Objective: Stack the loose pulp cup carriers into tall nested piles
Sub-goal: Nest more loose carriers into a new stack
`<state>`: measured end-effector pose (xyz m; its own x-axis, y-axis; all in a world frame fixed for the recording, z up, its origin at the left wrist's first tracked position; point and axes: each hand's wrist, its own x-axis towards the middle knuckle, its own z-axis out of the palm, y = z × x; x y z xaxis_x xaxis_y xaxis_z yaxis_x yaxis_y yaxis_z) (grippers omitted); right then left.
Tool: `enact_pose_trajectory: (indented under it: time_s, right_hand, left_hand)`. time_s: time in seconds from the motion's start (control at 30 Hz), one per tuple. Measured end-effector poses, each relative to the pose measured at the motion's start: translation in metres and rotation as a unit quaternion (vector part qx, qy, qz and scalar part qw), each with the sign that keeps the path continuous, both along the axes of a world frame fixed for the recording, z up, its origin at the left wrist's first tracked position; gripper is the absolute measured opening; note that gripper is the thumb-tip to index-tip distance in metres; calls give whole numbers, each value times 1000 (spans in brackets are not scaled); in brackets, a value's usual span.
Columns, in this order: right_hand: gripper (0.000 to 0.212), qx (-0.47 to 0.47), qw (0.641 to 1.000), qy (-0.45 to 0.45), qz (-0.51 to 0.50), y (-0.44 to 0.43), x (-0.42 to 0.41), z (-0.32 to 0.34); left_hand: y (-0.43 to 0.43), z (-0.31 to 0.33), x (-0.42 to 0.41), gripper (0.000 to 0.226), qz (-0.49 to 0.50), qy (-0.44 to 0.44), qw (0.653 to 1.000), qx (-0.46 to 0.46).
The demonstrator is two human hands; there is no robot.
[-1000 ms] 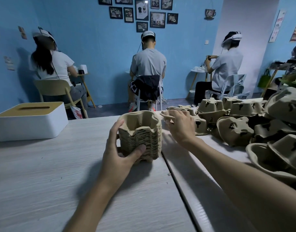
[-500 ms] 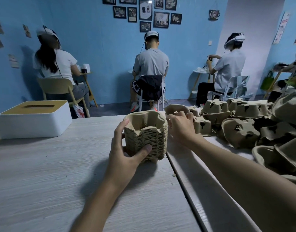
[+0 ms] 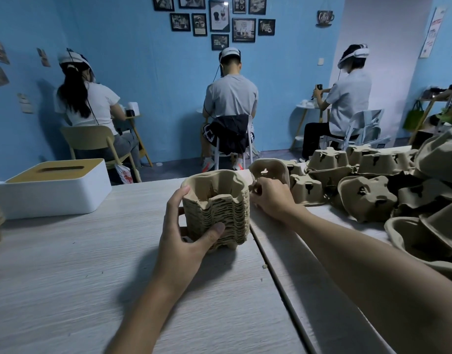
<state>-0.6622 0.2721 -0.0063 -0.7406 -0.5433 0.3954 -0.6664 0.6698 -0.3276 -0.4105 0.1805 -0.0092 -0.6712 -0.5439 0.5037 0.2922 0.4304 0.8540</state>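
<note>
While the left hand point(image 3: 184, 238) gripped the nested pile point(image 3: 216, 208) on the desk point(image 3: 66, 277) | right hand point(image 3: 272, 198) pinched a loose carrier point(image 3: 269, 171) just right of the pile | advice: align cavities, seat squarely, press evenly.

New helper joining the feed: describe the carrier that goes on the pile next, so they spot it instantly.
Start at the pale wooden table and the nested pile of brown pulp cup carriers steadied by the left hand. Just right, the right hand holds a single brown pulp carrier, raised off the table, unlike the heap's.
</note>
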Motion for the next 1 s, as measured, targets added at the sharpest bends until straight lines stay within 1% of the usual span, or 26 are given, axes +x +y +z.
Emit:
enact_pose_trajectory:
  time_s: [0.1,0.17,0.3,0.4,0.47,0.53,0.6,0.67,0.73,0.8,0.87,0.93,1.0]
  right_hand:
    - [20,-12,999,23,33,4,5,-1]
    - [13,-37,997,40,57,10,10,-1]
    - [12,-124,988,41,88,32,29,1]
    - [10,-148,984,12,101,52,47,3]
    - [9,-155,984,0,90,63,59,0]
    - [6,-196,979,30,46,74,69,3]
    - [8,-271,959,75,40,84,80,14]
    - [10,-363,926,81,63,90,88,30]
    - [11,-415,902,72,97,91,94,41]
    - [11,-417,894,85,141,89,101,45]
    - [10,-391,893,133,181,88,108,49]
    - [9,-379,888,165,202,87,116,53]
    - [8,-383,882,170,216,85,121,56]
  left_hand:
    - [0,0,1,72,-2,3,1000,7]
    - [0,0,3,73,3,1,1000,8]
    - [6,2,9,74,1,-2,1000,14]
    - [12,6,14,74,-4,-2,1000,15]
    - [16,7,16,74,-8,-5,1000,8]
    - [20,7,18,74,-15,-12,1000,4]
    - [23,8,17,74,-19,-17,1000,0]
    - [25,8,16,75,-22,-20,1000,-2]
    - [27,7,15,77,-28,-21,999,-3]
    - [28,6,14,78,-32,-26,999,-3]
    - [29,7,12,79,-37,-27,999,-5]
    - [30,7,11,80,-41,-26,999,-8]
    - [29,6,11,79,-38,-31,999,-8]
